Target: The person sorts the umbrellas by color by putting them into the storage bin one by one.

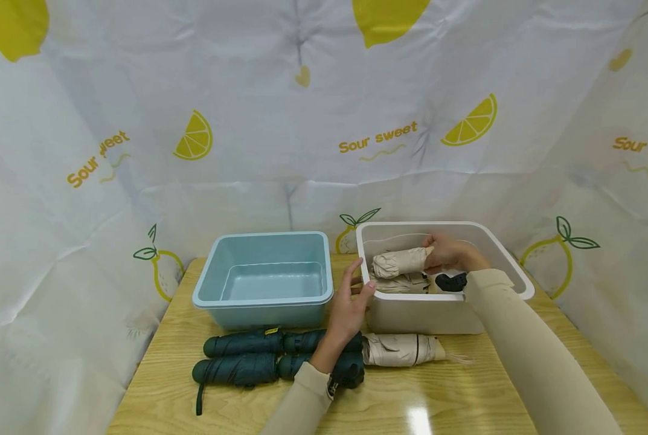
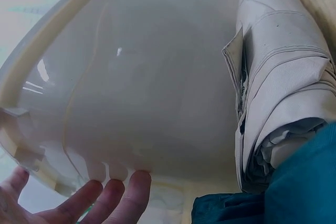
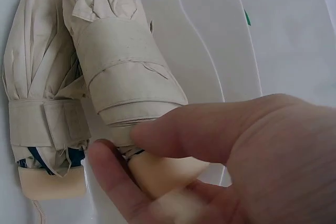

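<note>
The right hand [image 1: 451,254] reached into the white bin [image 1: 427,311], which stood at four o'clock from the middle of the head view. Its thumb and index finger pinched the first beige folding umbrella [image 1: 402,263] beside its tan handle [image 3: 163,170]; the other fingers were partly hidden underneath, so I cannot tell exactly how they lay. That umbrella was inside the bin, on the nine o'clock side, its far end pointing to nine o'clock in the head view. A second beige folding umbrella [image 3: 44,87] lay in the bin at nine o'clock from the held one in the right wrist view, and at six o'clock from it in the head view. A curved black piece [image 1: 450,282] showed at four o'clock from the held umbrella.

The left hand [image 1: 348,311] touched the bin's eight o'clock corner, its fingers spread and nearly straight, the tips against the glossy wall. Near the bin, at seven o'clock, a third beige folding umbrella [image 1: 394,350] lay on the wooden table [image 1: 160,374]. At nine o'clock from that one lay four dark green folding umbrellas [image 1: 237,370] in two rows, the left forearm crossing over the nearer pair. A light blue bin [image 1: 264,314] stood at nine o'clock from the white one, with lemon-printed sheeting [image 1: 269,163] hanging behind at twelve o'clock
</note>
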Demonstrator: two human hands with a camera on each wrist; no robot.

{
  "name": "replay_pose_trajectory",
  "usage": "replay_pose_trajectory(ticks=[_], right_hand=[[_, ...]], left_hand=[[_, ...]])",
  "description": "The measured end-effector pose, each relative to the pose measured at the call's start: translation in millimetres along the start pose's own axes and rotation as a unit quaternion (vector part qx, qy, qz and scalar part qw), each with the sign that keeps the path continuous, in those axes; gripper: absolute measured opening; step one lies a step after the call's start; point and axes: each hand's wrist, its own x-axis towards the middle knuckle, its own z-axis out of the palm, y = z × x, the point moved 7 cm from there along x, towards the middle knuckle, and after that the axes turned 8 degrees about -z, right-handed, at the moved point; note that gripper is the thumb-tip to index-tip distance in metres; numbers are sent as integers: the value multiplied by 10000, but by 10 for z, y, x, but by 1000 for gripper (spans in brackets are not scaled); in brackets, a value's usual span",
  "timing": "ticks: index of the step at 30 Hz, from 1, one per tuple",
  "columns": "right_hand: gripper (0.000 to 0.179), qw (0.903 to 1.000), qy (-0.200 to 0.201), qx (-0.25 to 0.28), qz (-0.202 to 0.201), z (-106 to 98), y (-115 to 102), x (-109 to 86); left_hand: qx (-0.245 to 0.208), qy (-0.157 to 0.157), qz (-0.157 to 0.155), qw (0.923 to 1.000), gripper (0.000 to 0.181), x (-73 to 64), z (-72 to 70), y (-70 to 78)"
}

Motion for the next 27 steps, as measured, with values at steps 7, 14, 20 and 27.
replay_pose_trajectory(ticks=[7,14,20,27], right_hand=[[65,9992,-175,-290,211,36,30,-20],[64,9948,-599,-815,110,88,14,-29],[79,9922,-680,-949,431,85,7,-77],[74,9874,-768,-1297,484,72,9,-110]], left_hand=[[-4,7,4,10000,57,0,-1,3],[-7,10,7,10000,58,3,-2,4],[-20,-6,21,10000,58,5,-4,8],[-21,-6,-20,10000,58,1,-1,3]])
